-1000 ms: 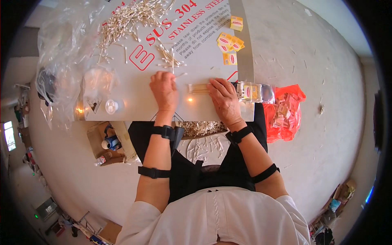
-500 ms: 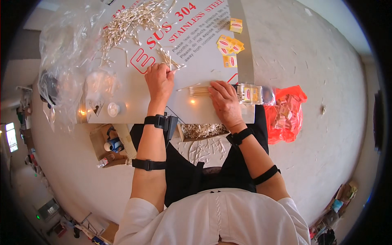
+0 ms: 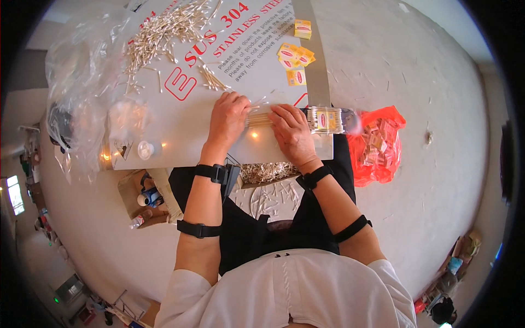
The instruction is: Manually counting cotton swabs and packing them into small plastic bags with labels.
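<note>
My left hand [image 3: 225, 121] is closed, its fingertips pinching a few cotton swabs whose white tips [image 3: 261, 102] stick out to the right. Beside it, my right hand [image 3: 292, 130] lies palm down with bent fingers over a neat row of cotton swabs [image 3: 259, 120], pressing on them. Right of that hand is a clear packet of swabs with a yellow label card [image 3: 324, 120]; its far end passes the table edge. Just beyond my left hand lies a small loose bunch of swabs [image 3: 212, 78]. Part of the row is hidden under my right hand.
A big swab heap [image 3: 164, 35] covers the table's [image 3: 186, 150] far left, near crumpled clear plastic [image 3: 76, 93]. Yellow cards [image 3: 295, 54] lie far right. A red bag of packets [image 3: 377, 145] sits off the right edge. Below are a swab-filled box [image 3: 265, 174] and a cardboard box [image 3: 131, 191].
My left hand has moved right and nearer, from the loose bunch to the row's left end, carrying a few swabs. My right hand stays on the row.
</note>
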A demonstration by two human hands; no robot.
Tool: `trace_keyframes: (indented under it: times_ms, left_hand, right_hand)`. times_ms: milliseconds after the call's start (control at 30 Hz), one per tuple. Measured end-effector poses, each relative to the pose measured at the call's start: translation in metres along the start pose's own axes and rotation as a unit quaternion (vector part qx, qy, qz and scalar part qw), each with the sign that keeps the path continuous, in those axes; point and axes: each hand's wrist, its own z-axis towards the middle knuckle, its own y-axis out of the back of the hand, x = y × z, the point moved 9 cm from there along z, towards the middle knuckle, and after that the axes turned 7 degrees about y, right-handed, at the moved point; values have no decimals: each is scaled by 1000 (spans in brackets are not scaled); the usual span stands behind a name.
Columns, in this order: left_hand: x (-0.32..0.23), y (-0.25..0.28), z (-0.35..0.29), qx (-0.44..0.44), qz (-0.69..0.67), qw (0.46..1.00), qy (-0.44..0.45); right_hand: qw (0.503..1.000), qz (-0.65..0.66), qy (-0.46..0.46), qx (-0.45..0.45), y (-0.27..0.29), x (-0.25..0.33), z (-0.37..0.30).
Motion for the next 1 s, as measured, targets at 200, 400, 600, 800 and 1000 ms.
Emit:
trace_keyframes:
  times_ms: [200,400,600,800,1000]
  left_hand:
    - [-1,3,7,-2,18,1000,-16]
    - [12,10,1,-24,38,999,23]
    - [6,-5,-7,3,9,999,36]
    - [-7,-15,-1,13,-24,999,17]
    - [39,-20,-38,-140,-425,877,177]
  right_hand:
    - [1000,18,-19,-7,3,-1,0]
    - [999,28,-23,-5,1,-2,0]
    - [998,50,-35,-23,5,-4,-1]
    - [987,106,-91,-79,14,-16,-7]
    - [948,224,-181,-135,11,-37,-10]
